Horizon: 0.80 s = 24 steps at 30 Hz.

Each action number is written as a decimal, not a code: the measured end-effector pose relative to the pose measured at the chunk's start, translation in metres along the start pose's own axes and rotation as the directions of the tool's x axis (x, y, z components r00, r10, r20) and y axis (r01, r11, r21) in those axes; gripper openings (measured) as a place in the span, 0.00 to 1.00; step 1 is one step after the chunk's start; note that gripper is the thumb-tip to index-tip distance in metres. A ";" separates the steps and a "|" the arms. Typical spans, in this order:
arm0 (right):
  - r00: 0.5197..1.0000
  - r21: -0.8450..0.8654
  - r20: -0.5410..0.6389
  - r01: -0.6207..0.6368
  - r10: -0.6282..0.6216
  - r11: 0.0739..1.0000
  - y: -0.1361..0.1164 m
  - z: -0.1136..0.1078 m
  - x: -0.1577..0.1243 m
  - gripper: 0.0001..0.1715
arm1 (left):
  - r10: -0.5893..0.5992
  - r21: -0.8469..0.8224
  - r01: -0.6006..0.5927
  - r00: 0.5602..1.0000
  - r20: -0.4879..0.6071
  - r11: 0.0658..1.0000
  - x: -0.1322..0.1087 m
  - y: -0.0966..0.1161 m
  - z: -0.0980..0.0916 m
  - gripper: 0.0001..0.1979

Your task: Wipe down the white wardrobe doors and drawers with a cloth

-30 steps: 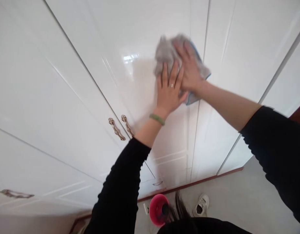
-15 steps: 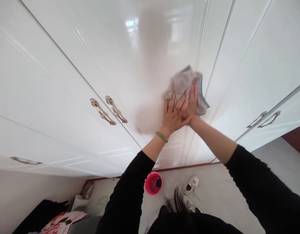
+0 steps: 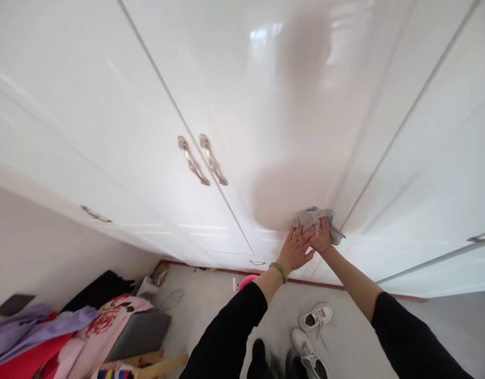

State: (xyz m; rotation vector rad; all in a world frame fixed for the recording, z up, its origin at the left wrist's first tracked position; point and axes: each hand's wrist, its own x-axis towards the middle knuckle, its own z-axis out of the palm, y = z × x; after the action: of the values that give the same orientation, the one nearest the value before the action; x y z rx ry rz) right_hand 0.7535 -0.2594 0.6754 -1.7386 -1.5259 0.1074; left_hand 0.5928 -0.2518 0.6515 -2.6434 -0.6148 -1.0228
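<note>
A crumpled greyish cloth with a blue edge (image 3: 309, 217) is pressed against the glossy white cabinet door (image 3: 242, 131), low on its right side. My right hand (image 3: 322, 238) holds the cloth against the door from the right. My left hand (image 3: 294, 252), with a green bangle (image 3: 279, 271) on its wrist, pins the cloth from the left, its fingers overlapping the right hand. Parts of the fingers blur into the cloth. To the left, a pair of ornate metal handles (image 3: 203, 160) flanks the seam between two doors.
On the floor below stand white shoes (image 3: 317, 316) and a pink bucket (image 3: 246, 281), partly behind my left sleeve. Clothes (image 3: 104, 321) lie heaped over a grey box-like seat (image 3: 142, 334) at lower left. A small drawer handle (image 3: 257, 262) sits low on the cabinet.
Both hands and the cloth have moved down the door. The view has shifted left and down, showing more of the clothes pile, while my left sleeve now covers much of the bucket.
</note>
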 end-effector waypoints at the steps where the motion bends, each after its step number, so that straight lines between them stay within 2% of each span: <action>1: 1.000 -0.003 0.000 0.014 -0.014 1.000 -0.002 -0.006 0.004 0.22 | -0.013 -0.005 0.013 1.000 0.010 1.000 0.003 0.001 0.000 0.31; 2: 1.000 -0.007 -0.005 0.030 -0.030 1.000 -0.007 -0.015 0.011 0.21 | -0.027 -0.013 0.027 1.000 0.014 1.000 0.011 0.001 -0.004 0.31; 4: 0.996 -0.018 -0.039 0.076 -0.076 0.997 -0.027 -0.043 0.039 0.22 | -0.047 -0.024 0.047 0.999 -0.011 0.999 0.044 -0.004 -0.021 0.34; 6: 0.982 -0.038 -0.122 0.138 -0.142 0.990 -0.060 -0.081 0.077 0.25 | -0.057 -0.013 0.057 0.996 -0.075 0.998 0.096 -0.014 -0.054 0.35; 8: 0.940 -0.077 -0.251 0.220 -0.232 0.972 -0.104 -0.122 0.117 0.30 | -0.036 0.002 0.036 0.987 -0.158 0.999 0.153 -0.029 -0.098 0.35; 9: 0.875 -0.127 -0.353 0.305 -0.331 0.944 -0.128 -0.141 0.136 0.31 | -0.022 0.022 0.027 0.977 -0.211 0.999 0.179 -0.038 -0.120 0.36; 11: 0.730 -0.250 -0.466 0.434 -0.500 0.866 -0.175 -0.166 0.164 0.35 | -0.005 0.089 0.036 0.945 -0.328 0.995 0.218 -0.057 -0.157 0.38; 12: 0.665 -0.295 -0.501 0.470 -0.553 0.832 -0.197 -0.171 0.173 0.37 | -0.010 0.117 0.058 0.927 -0.376 0.991 0.229 -0.067 -0.170 0.39; 13: 0.620 -0.338 -0.509 0.494 -0.597 0.801 -0.215 -0.171 0.178 0.39 | -0.021 0.136 0.085 0.909 -0.416 0.987 0.232 -0.077 -0.178 0.40; 14: 0.595 -0.379 -0.491 0.512 -0.637 0.771 -0.230 -0.166 0.180 0.41 | -0.034 0.142 0.110 0.890 -0.454 0.984 0.229 -0.085 -0.182 0.41; 16: 0.576 -0.461 -0.395 0.549 -0.715 0.697 -0.246 -0.142 0.176 0.44 | -0.052 0.126 0.139 0.848 -0.527 0.982 0.206 -0.100 -0.176 0.44; 19: 0.564 -0.530 -0.179 0.635 -0.806 0.562 -0.241 -0.089 0.160 0.41 | -0.097 0.075 0.178 0.790 -0.605 0.981 0.149 -0.113 -0.149 0.48; 21: 0.577 -0.512 -0.067 0.681 -0.814 0.524 -0.226 -0.052 0.146 0.38 | -0.151 0.060 0.230 0.793 -0.591 0.971 0.110 -0.118 -0.126 0.52; 24: 0.610 -0.456 0.026 0.712 -0.792 0.534 -0.195 -0.005 0.125 0.38 | -0.205 0.071 0.280 0.831 -0.518 0.957 0.059 -0.121 -0.088 0.54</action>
State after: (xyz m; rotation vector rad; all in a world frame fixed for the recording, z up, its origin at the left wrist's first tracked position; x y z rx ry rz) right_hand 0.6346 -0.1633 0.8495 -1.1526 -2.1362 -0.8874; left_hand 0.5247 -0.1601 0.7645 -2.0679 -0.8695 -1.6041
